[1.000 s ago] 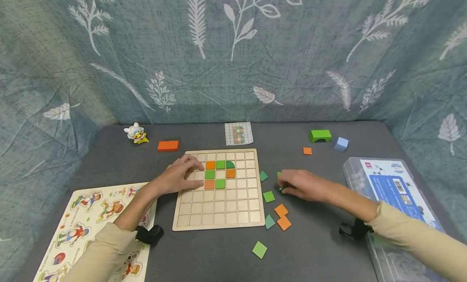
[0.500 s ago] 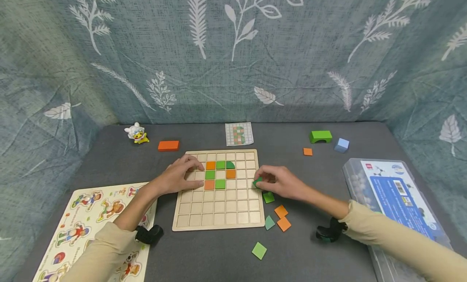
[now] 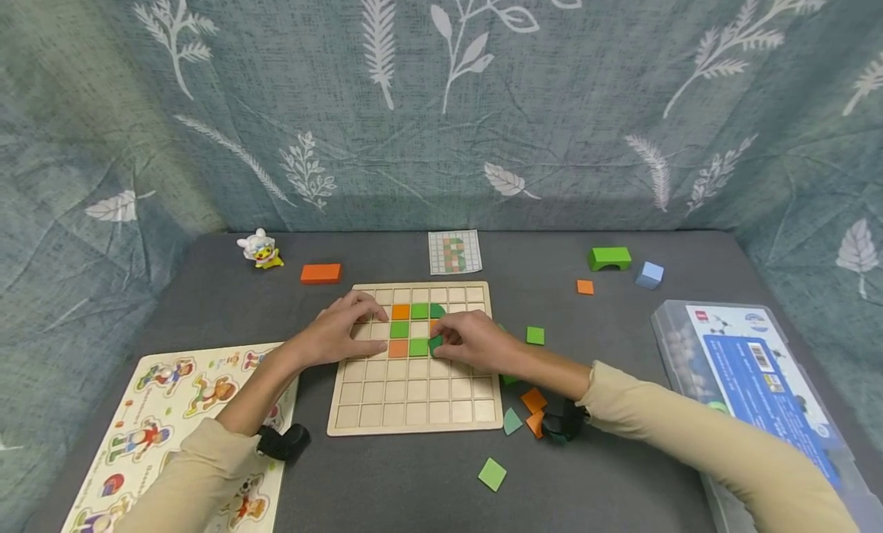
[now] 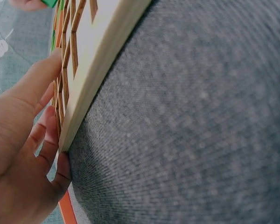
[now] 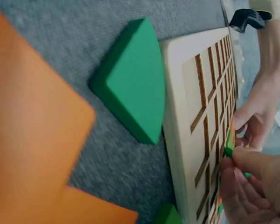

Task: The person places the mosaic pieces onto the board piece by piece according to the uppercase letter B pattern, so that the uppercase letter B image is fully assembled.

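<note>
One light green tile (image 3: pixel 493 475) lies in front of the grid board (image 3: pixel 414 416), on the dark grey, finely ribbed cloth surface of the bench (image 3: pixel 386 487). Left of the grid board sits a picture puzzle (image 3: pixel 141 441); well to its right lies a clear plastic case (image 3: pixel 669 314) with a blue-and-white label. Just off the grid board's right edge are a quarter-round tile (image 3: pixel 512 421) and two orange tiles (image 3: pixel 533 399).

The left hand (image 3: pixel 341 333) rests on the grid board's left side, thumb and fingers spread apart. The right hand (image 3: pixel 476 340) pinches a dark green tile (image 3: pixel 435 344) over the grid board, beside green and orange squares seated there; whether that tile touches its cell cannot be told.

Beyond the grid board stand an orange block (image 3: pixel 320 274) and a small figurine (image 3: pixel 260 249) to the left, a gridded card (image 3: pixel 454 252) behind, and a green arch (image 3: pixel 609 258) and pale blue cube (image 3: pixel 649 275) to the right. Past them, a creased teal curtain (image 3: pixel 414 157) printed with white leaves hangs behind and at both sides.
</note>
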A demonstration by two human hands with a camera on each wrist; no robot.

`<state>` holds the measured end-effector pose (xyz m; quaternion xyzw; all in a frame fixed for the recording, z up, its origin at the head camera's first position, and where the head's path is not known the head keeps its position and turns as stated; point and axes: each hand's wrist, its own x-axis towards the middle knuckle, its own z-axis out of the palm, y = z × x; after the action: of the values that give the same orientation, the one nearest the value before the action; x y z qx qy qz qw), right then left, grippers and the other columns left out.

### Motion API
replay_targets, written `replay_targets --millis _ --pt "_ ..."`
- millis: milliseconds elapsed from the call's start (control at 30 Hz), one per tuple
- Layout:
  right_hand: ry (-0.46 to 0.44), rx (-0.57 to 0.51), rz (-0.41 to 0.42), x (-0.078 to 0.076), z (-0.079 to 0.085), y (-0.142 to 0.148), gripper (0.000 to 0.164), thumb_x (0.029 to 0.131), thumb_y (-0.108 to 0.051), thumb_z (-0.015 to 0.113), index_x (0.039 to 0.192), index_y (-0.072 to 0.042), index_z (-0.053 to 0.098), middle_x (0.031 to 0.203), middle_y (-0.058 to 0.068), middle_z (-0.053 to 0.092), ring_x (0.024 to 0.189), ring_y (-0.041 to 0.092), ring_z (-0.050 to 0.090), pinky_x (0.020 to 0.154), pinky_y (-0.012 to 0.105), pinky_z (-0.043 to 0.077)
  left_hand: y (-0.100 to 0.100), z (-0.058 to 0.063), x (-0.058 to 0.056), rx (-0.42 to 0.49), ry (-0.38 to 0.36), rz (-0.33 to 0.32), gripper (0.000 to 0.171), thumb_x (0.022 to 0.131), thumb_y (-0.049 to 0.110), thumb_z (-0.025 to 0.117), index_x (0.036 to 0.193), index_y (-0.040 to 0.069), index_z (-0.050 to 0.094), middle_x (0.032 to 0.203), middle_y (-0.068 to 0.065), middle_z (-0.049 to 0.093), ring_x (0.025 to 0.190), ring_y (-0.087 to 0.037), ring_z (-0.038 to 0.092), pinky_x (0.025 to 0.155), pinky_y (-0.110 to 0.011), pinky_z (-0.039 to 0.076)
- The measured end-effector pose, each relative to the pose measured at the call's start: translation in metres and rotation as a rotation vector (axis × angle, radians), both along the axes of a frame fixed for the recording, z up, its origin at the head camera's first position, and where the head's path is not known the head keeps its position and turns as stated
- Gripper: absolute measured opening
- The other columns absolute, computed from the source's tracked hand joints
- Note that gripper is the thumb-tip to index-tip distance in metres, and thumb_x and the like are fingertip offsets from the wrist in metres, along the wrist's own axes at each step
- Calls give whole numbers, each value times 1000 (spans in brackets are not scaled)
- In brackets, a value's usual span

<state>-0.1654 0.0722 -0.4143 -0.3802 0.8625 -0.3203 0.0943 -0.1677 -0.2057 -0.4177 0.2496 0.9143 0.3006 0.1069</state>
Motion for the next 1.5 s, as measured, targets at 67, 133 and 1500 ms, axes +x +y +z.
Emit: replay_targets --millis 67,133,1500 --pt "39 16 -10 0 0 -2 21 88 -17 72 104 -5 68 92 6 72 83 14 67 74 18 50 0 0 0 0 5 1 32 86 30 74 113 18 61 126 -9 48 104 -23 47 88 -47 35" --pt "75 30 -10 0 1 -3 20 88 -18 72 102 -5 69 90 5 70 80 13 65 72 17 49 0 1 0 -1 5 6 32 86 31 74 113 19 61 127 -9 48 106 -25 47 88 -50 35" --pt "637 226 396 -21 6 -2 13 89 -23 70 79 -18 64 82 -5 60 73 11 49 69 22 44 1 2 0 -23 -30 14 33 87 34 72 115 20 61 128 -9 47 104 -24 45 85 -44 34"
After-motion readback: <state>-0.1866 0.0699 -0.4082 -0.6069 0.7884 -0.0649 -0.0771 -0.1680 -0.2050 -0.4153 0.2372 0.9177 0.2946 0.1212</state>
